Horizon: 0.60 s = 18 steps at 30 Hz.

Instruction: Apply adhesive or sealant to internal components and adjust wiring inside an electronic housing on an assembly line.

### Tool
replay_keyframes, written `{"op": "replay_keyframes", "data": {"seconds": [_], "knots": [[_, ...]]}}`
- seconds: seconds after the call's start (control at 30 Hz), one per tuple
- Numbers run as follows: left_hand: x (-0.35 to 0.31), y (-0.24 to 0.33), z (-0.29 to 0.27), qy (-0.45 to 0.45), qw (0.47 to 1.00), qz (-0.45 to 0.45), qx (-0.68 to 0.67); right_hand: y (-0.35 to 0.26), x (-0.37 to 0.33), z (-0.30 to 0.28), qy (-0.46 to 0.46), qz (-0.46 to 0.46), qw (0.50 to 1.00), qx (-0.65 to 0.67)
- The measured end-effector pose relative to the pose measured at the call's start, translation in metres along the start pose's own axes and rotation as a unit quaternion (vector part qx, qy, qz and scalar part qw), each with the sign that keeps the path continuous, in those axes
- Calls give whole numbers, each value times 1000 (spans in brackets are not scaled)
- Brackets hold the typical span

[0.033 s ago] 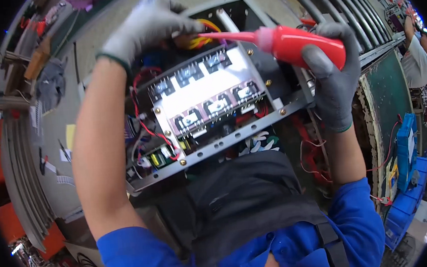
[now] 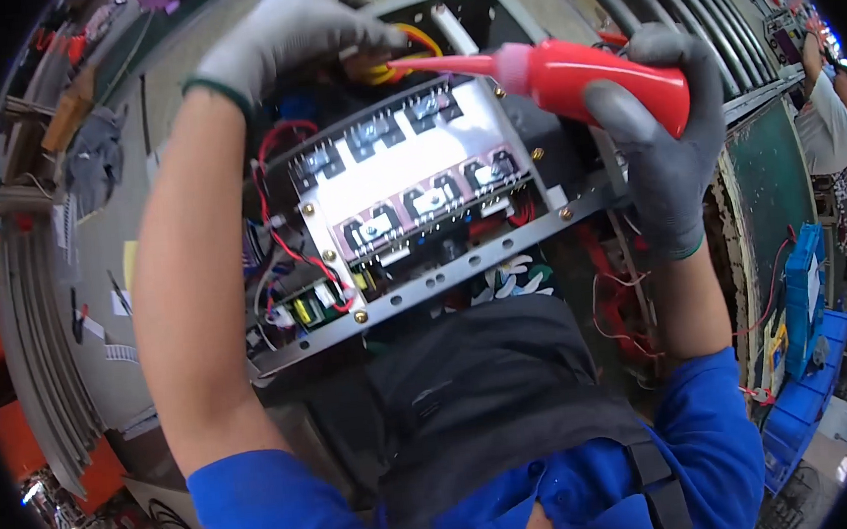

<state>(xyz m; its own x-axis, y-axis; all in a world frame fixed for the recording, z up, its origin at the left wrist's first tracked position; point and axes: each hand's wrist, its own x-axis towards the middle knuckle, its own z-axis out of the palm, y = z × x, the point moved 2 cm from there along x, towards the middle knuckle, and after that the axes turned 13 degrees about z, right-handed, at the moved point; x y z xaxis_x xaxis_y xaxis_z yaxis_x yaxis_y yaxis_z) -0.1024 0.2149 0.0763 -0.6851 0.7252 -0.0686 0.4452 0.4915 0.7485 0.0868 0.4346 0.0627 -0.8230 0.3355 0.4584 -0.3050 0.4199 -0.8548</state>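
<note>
My right hand (image 2: 668,146), in a grey glove, is wrapped round a red squeeze bottle (image 2: 608,86) with a long thin nozzle. The bottle lies almost level, its nozzle tip pointing left toward yellow and red wires (image 2: 418,41). Beside that tip, the fingers of my gloved left hand (image 2: 301,35) are drawn together over the far side of an open metal chassis (image 2: 464,271). What they pinch is hidden. Within the chassis sits a bright metal plate (image 2: 406,166) carrying two rows of screwed-down black components. Red wires (image 2: 269,192) run along its left side.
Metal rollers (image 2: 668,16) stretch along the far right. Blue bins (image 2: 803,404) stand at the right, and a person in a light sleeve (image 2: 831,128) is beyond. Grey strips (image 2: 47,344) hang at the left. Grey cloth (image 2: 96,151) lies on the bench at the left.
The bottle and my right hand have shifted very slightly to the right. My left hand has moved down a little, closer to the nozzle tip.
</note>
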Motion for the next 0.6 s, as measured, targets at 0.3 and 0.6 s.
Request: {"op": "replay_keyframes", "data": {"seconds": [0.3, 0.6], "knots": [[-7, -11, -6, -5, 995, -18, 100, -28, 8, 45, -83, -256, 937, -223], [-1, -38, 7, 28, 999, 13, -8, -25, 22, 59, -67, -298, 933, -191]]}}
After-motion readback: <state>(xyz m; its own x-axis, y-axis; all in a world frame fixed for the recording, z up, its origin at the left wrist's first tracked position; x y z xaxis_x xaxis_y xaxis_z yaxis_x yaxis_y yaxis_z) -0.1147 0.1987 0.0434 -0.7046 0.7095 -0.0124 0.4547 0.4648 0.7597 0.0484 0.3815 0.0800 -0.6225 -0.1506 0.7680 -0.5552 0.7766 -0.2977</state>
